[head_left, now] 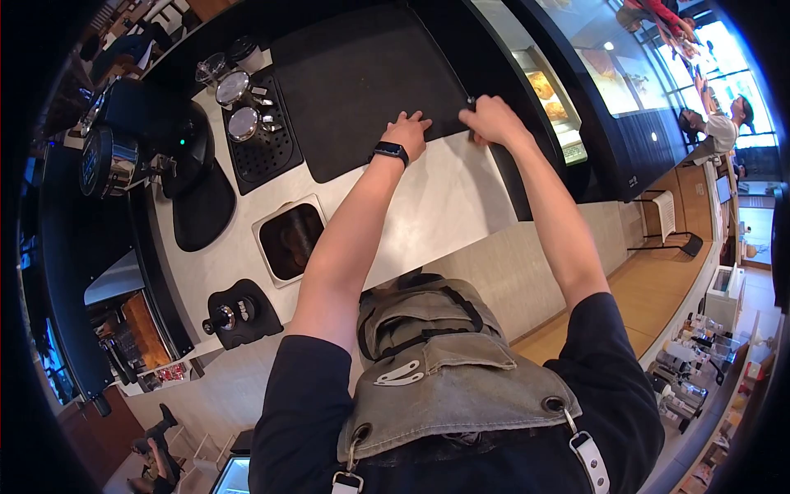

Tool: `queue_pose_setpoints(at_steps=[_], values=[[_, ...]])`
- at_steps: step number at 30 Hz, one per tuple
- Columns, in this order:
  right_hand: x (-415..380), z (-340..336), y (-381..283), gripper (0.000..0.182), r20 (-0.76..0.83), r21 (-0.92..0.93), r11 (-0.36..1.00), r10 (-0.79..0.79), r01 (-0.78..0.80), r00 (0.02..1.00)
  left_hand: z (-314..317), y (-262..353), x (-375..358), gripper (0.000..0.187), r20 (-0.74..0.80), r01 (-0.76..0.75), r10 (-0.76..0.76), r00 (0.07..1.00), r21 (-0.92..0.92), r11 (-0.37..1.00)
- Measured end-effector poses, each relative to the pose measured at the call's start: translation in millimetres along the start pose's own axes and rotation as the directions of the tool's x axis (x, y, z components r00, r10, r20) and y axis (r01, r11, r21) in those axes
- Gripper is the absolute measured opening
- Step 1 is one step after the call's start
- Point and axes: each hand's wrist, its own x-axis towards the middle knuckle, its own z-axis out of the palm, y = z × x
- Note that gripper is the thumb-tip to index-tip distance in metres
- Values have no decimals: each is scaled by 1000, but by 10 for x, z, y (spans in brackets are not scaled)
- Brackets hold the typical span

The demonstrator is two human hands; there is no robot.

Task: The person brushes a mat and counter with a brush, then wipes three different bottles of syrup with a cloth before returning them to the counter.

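My left hand (407, 136) lies on the near edge of a wide black mat (354, 82), fingers spread. A dark watch (392, 151) sits on that wrist. At the mat's near right corner, my right hand (496, 123) is closed, slightly blurred. A small dark tip shows by its fingers; what they hold, if anything, I cannot make out. The mat covers part of the pale counter (428, 198). To its left, two metal milk pitchers (243, 124) stand on a perforated black tray (263, 160).
A glass cup (211, 68) and a lidded cup (245, 54) stand behind the pitchers. Left are a black coffee grinder (169, 140), a recessed metal-rimmed bin (280, 277) and a tamper (220, 319) on a black mat. A pastry display (547, 99) borders the right; people are beyond.
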Motion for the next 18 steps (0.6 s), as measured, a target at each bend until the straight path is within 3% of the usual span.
queue_pose_setpoints(at_steps=[1,2,5,6,9,11,13,14,15,16,18], values=[[19,-33,-28,42,-119,0,998,-59,60,991,5,-12,-6,67,4,0,0,1000,7,1000],[33,-15,-80,42,-160,160,984,-47,73,986,18,-24,-22,67,5,-2,2,1000,3,1000],[269,180,141,43,95,-181,982,-33,50,995,-8,-38,-6,69,0,-14,14,1000,-3,1000],[144,104,-1,43,291,-166,974,195,-151,937,15,-48,4,70,0,-12,12,1000,-6,1000],[-2,-94,-121,42,148,-39,996,91,-86,985,20,-29,7,70,-6,-4,4,1000,-9,1000],[135,17,-83,41,-178,-36,994,-107,102,978,15,-47,-22,71,5,-3,3,1000,1,1000],[292,192,8,42,-361,-37,975,-216,218,907,5,-52,-7,71,17,-13,13,1000,8,1000],[310,178,36,41,-143,-39,996,-90,86,986,4,-49,-3,71,16,-13,13,1000,1,1000],[260,103,-20,41,81,-69,997,49,-43,995,8,-53,-3,71,13,-12,12,1000,-6,1000],[218,37,-65,41,297,-129,978,194,-162,935,22,-59,-4,71,14,-11,11,1000,-15,1000],[184,-76,-102,42,120,-85,996,30,-20,992,59,-70,4,72,4,-17,17,1000,-3,1000]])
